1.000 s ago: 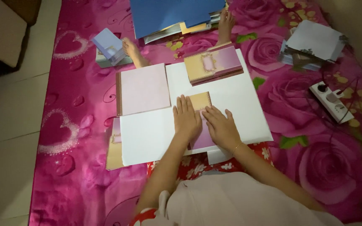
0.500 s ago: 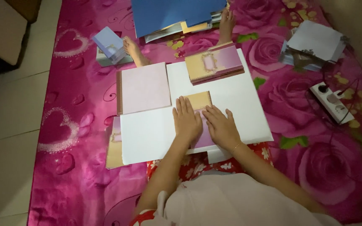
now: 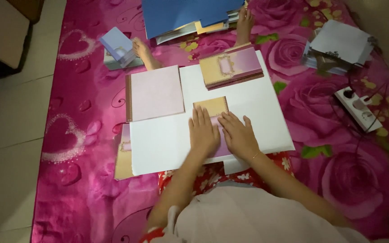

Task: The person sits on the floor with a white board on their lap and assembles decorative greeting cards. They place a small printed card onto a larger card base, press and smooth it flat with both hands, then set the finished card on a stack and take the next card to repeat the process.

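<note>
- Both hands lie palm-down at the centre of the frame, side by side: left hand [image 3: 204, 133], right hand [image 3: 238, 135]. Fingers are extended flat and point toward the top of the frame; neither hand is closed round anything.
- Beneath them lies a gold-and-lilac card [image 3: 211, 106]. Its upper gold edge shows above the fingertips, and a lilac strip shows below and between the palms. The hands press on it rather than hold it.
- Relation of note: the card sits directly under the hands, its long axis running from bottom to top of the frame, in line with the fingers. The two hands cover it about equally; the left lies over its left half, the right over its right half and lower edge.
- The card rests on a large white sheet [image 3: 257, 108] spread over a pink rose-patterned mat [image 3: 91, 90].
- Upper right of the hands, apart from them, a stack of matching gold-and-lilac cards [image 3: 230, 66] stands on the same sheet.
- Upper left, a pale pink square cover with a brown spine [image 3: 155, 93] lies overlapping the sheet's edge.
- Further items: blue folders [image 3: 185, 15] at top centre, a white power strip [image 3: 359, 109] at right, a pile of white papers [image 3: 338, 45] at upper right.
- Bare feet show near the top of the frame.
</note>
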